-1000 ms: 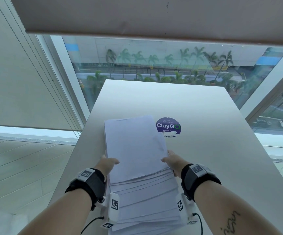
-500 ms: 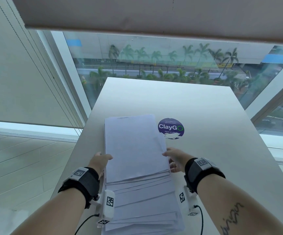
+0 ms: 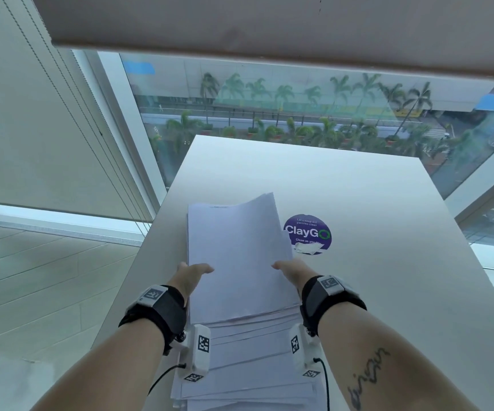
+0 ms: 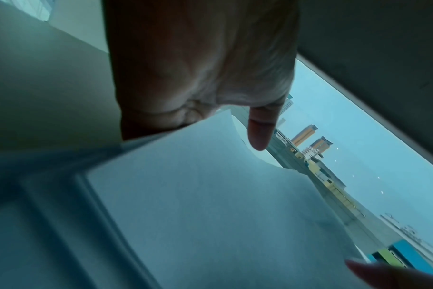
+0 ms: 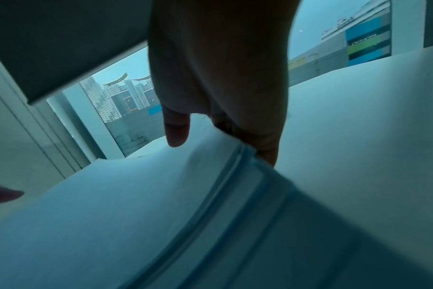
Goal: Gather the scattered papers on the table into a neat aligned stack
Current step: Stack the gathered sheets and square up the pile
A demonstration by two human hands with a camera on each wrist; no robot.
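A thick bundle of white papers (image 3: 237, 256) lies lengthwise on the left half of the white table (image 3: 358, 197). Its far right corner curls up off the sheets below. My left hand (image 3: 191, 277) grips the bundle's left edge and my right hand (image 3: 290, 269) grips its right edge. Both thumbs lie on top; the fingers are hidden underneath. Closer to me, more sheets (image 3: 254, 351) are fanned out in steps beneath the bundle. In the left wrist view the left thumb (image 4: 258, 135) hangs over the curved paper (image 4: 210, 205). The right wrist view shows the right thumb (image 5: 177, 133) over the sheet's (image 5: 136, 205) edge.
A round purple "ClayGo" sticker (image 3: 308, 234) with a torn lower edge sits on the table just right of the papers. The table's left edge (image 3: 151, 226) runs close beside the stack, with floor below. A window and a lowered blind (image 3: 269, 25) stand beyond the far edge.
Both hands slid a little farther along the bundle's sides and took hold of it. The bundle's far right corner has risen and now curls upward.
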